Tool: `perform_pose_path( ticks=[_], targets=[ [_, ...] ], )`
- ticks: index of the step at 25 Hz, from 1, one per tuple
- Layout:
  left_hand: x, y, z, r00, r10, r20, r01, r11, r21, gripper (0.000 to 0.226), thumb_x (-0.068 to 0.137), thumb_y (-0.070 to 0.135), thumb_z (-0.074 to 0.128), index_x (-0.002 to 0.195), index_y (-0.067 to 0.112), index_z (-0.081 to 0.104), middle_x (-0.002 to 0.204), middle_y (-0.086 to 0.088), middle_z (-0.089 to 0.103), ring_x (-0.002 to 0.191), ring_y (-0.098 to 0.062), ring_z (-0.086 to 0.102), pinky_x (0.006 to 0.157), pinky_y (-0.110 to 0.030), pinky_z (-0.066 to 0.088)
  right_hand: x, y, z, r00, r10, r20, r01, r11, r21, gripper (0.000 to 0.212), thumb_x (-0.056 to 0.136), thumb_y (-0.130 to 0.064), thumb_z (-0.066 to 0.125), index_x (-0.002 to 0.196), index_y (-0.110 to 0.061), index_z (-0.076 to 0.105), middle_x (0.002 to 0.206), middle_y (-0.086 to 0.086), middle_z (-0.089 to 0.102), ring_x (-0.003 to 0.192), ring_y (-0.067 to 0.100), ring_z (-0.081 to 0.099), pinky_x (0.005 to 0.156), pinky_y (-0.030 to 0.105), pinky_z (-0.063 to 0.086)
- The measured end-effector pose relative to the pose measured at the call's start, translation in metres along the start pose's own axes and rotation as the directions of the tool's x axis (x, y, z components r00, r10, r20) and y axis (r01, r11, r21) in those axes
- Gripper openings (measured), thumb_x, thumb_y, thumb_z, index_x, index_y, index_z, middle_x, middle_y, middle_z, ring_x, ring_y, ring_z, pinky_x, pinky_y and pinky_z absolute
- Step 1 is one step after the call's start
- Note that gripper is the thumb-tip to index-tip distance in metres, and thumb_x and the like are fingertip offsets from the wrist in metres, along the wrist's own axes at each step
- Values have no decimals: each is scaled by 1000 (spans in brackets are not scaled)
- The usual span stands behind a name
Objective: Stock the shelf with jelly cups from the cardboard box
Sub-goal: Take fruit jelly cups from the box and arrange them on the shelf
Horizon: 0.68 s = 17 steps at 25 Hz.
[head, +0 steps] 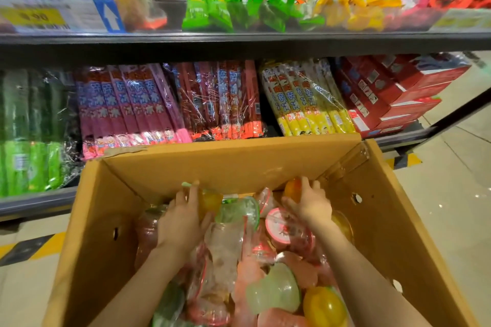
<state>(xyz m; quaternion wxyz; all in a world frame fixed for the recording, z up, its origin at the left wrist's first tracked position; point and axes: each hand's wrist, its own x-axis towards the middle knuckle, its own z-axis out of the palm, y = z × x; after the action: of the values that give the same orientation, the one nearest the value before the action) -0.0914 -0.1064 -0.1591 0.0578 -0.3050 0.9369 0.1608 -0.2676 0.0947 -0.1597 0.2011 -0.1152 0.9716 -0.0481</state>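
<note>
1. The jelly cups were piled loose in the open cardboard box, which sat just in front of the shelf. None of the cups could be seen on the shelf yet, so the job looked like it was only starting.
2. The cups looked small and light, so I think one hand could lift one.
3. They looked like smooth, shiny plastic, and some sat in thin clear bags. I think they could slip, so a firm hold round the wide part of a cup would be best.
4. The tops looked like thin peel-off lids, like the pink lid. I think a hard squeeze or a poke there could burst one.
5. The left hand was deep in the box at the far end. Its fingers were spread a little and curled over a yellow cup, touching it. I could not tell if the cup was lifted.
6. The right hand was by the far right corner. Its fingers were bent round an orange cup and seemed to hold it.
7. The shelf held long ice pop packs and red boxes.
</note>
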Motion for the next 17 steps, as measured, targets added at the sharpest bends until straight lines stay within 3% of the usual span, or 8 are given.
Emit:
perform_pose_path(
  ticks=[5, 7, 10, 13, 17],
  targets=[
    [7, 4, 5, 998, -59, -6, 58, 996, -68, 78, 80, 62, 54, 137, 20, 20, 123, -7, 47, 102, -27, 58, 70, -37, 50, 10, -8, 8, 1000, 28, -13, -29, 999, -41, 64, 84, -35, 63, 131, -17, 24, 130, 13, 33, 121, 36, 37, 89, 44, 44],
    [8, 5, 4, 997, -76, -7, 75, 990, -116, 72, 79, 58, 59, 130, 19, 25, 118, -7, 50, 98, -29, 60, 67, -37, 49, 8, -6, 6, 1000, 13, -6, -13, 1000, -21, 66, 82, -41, 63, 130, -17, 25, 126, 15, 31, 116, 38, 40, 86, 43, 44],
    [0, 1, 1, 999, -50, -2, 50, 989, -136, 65, 79, 51, 64, 124, 19, 30, 112, -7, 51, 96, -31, 60, 68, -38, 48, -5, 1, 3, 999, -18, -28, 21, 989, 143, 61, 77, -45, 64, 125, -18, 37, 111, 11, 34, 101, 40, 51, 83, 37, 43],
    [-9, -4, -3, 1000, -2, -9, 1, 989, -146, 65, 78, 46, 67, 127, 22, 32, 111, -7, 50, 95, -31, 60, 70, -39, 49, -22, 5, -1, 996, -58, -70, 82, 904, 420, 57, 71, -31, 75, 116, -16, 43, 107, 7, 39, 96, 32, 54, 76, 29, 38],
    [-19, -3, -9, 999, 28, -30, -33, 986, -166, 69, 75, 45, 70, 131, 22, 35, 118, -8, 50, 100, -33, 58, 73, -39, 47, -42, 15, 5, 980, -189, -66, 201, 925, 323, 62, 66, -29, 78, 112, -10, 41, 110, 10, 50, 100, 28, 54, 76, 33, 45]
  ],
)
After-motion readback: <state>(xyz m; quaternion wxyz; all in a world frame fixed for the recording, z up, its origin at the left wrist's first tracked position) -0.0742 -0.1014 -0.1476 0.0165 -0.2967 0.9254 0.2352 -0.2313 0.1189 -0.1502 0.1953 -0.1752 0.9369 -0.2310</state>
